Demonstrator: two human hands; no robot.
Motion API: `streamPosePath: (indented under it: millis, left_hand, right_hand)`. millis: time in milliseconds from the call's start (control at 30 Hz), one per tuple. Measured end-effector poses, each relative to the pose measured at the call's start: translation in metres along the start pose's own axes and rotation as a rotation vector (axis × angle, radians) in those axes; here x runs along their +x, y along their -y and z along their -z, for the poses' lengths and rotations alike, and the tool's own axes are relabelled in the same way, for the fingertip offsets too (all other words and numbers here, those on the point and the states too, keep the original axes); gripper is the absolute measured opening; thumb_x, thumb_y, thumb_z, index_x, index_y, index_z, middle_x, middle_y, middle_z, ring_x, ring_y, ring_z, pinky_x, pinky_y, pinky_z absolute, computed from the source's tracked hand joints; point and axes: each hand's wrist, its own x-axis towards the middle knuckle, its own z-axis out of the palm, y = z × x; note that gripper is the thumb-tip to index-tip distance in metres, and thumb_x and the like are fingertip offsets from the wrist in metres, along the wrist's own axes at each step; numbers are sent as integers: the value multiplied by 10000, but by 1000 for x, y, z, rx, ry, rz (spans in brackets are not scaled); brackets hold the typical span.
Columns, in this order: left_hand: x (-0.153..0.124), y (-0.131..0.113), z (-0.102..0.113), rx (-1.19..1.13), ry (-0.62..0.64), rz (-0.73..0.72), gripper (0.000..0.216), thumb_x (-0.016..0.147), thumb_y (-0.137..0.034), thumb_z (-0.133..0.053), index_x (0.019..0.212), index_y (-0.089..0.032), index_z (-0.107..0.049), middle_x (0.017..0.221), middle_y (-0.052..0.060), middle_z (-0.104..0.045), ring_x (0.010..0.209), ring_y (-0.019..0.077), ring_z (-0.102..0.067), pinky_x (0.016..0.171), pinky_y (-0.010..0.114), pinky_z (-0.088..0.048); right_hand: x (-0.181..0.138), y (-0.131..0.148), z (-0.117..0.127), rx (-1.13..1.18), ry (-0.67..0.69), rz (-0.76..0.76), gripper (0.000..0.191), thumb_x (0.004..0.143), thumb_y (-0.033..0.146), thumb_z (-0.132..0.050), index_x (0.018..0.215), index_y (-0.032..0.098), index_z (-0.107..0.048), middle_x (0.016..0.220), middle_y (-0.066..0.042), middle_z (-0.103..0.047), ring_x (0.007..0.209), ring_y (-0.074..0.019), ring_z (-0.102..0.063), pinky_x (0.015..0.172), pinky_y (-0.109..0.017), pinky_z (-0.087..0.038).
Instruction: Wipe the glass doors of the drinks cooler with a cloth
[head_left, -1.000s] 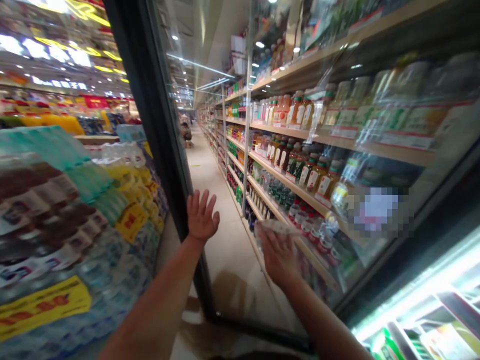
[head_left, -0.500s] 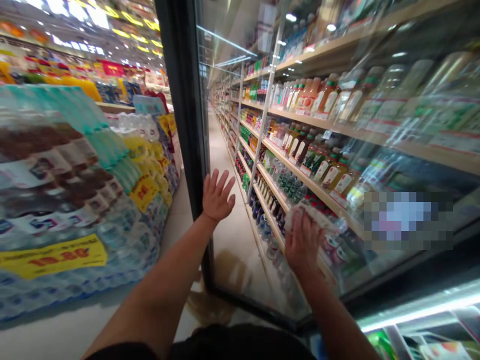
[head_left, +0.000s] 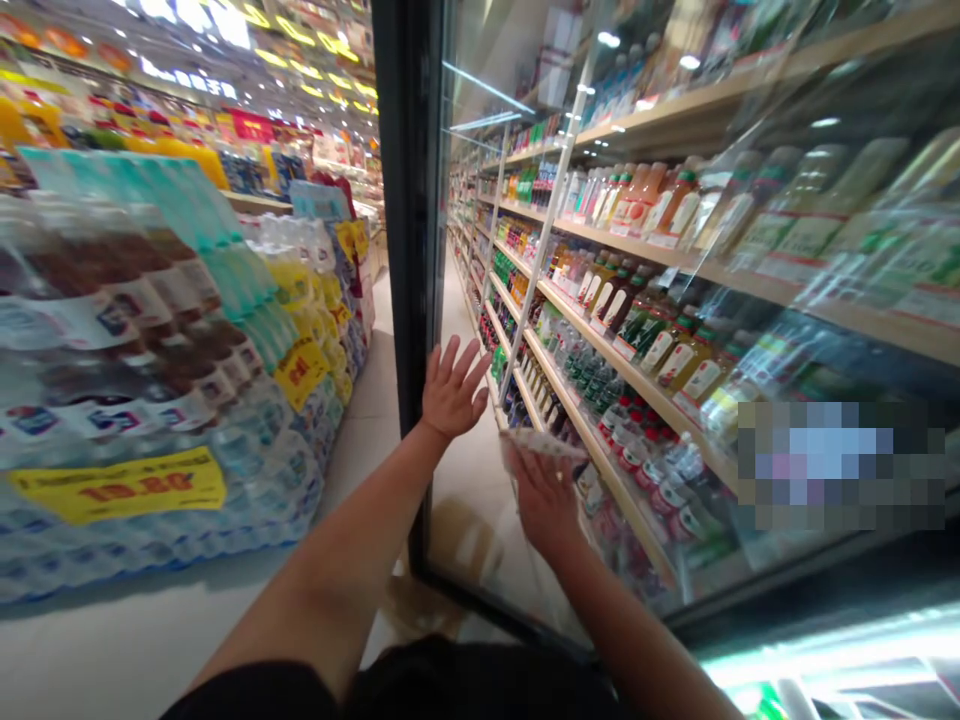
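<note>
A glass cooler door [head_left: 600, 250] in a black frame stands swung out in front of me. My left hand [head_left: 452, 392] lies flat on the glass close to the frame's left edge, fingers spread. My right hand [head_left: 544, 497] presses a white cloth [head_left: 541, 443] against the glass lower down, to the right of the left hand. Through the glass and in its reflections I see shelves of bottled drinks [head_left: 637, 320].
Stacked packs of bottled water and soft drinks [head_left: 150, 350] with yellow price signs stand at the left. A tiled aisle [head_left: 360, 440] runs away between the stack and the shelves. A lit cooler interior [head_left: 825, 660] shows at the lower right.
The right hand with the cloth has slid left and down across the glass. The left hand stays flat by the frame. My view has shifted, so the door frame sits farther right.
</note>
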Motion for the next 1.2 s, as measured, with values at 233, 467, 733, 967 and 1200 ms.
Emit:
streamPosePath:
  millis: [233, 467, 733, 967, 1200]
  left_hand:
    - [-2, 0, 0, -41, 75, 50, 492, 970, -399, -402, 1433, -250, -479, 1528, 83, -465, 1529, 261, -168, 1244, 512, -124]
    - [-1, -2, 3, 5, 41, 21, 479, 979, -399, -387, 1424, -256, -491, 1510, 74, -489, 1528, 252, -177, 1240, 505, -149]
    - [1, -1, 4, 28, 19, -3, 470, 983, -401, -383, 1404, -243, -521, 1491, 75, -512, 1531, 252, -162, 1236, 486, -160]
    - [-1, 2, 0, -32, 55, 39, 465, 975, -407, -402, 1391, -247, -536, 1483, 83, -520, 1517, 253, -227, 1238, 489, -142]
    - [4, 2, -1, -13, -36, -8, 503, 957, -349, -443, 1444, -227, -471, 1477, 97, -524, 1529, 253, -172, 1229, 475, -183]
  right_hand:
    - [38, -7, 27, -72, -29, -70, 607, 960, 173, -397, 1557, 228, -301, 1423, -117, -578, 1235, -269, -537, 1179, -522, -113]
    - [15, 16, -16, 46, 35, 65, 671, 935, 131, -399, 1576, 236, -232, 1425, -99, -581, 1244, -240, -551, 1160, -448, -233]
    - [32, 14, -9, 23, 14, -32, 634, 955, 172, -413, 1566, 254, -267, 1459, -100, -548, 1279, -259, -529, 1173, -467, -173]
    - [37, 6, 13, -32, -8, -20, 621, 963, 194, -436, 1560, 266, -283, 1360, -82, -630, 1183, -241, -571, 1165, -463, -175]
    - [43, -62, 71, -303, -269, -278, 707, 972, 386, -448, 1583, 151, -181, 1501, -213, -453, 1310, -341, -467, 1162, -570, -187]
